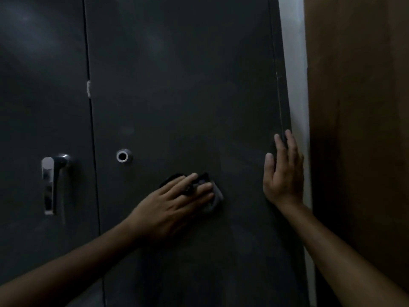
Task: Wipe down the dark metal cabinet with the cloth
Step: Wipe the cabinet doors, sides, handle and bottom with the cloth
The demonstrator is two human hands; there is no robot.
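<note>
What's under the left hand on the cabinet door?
A dark cloth, pressed against the cabinet door by the left hand. Its bunched edges show past the fingertips; the part beneath the fingers and the door surface behind it are covered.

Very dim, underexposed. Faint diffuse sheen on the cabinet at upper left; small glints on handle and lock ring. White wall strip is brightest. My view's soft, noisy; verticals bow near the edges.
</note>
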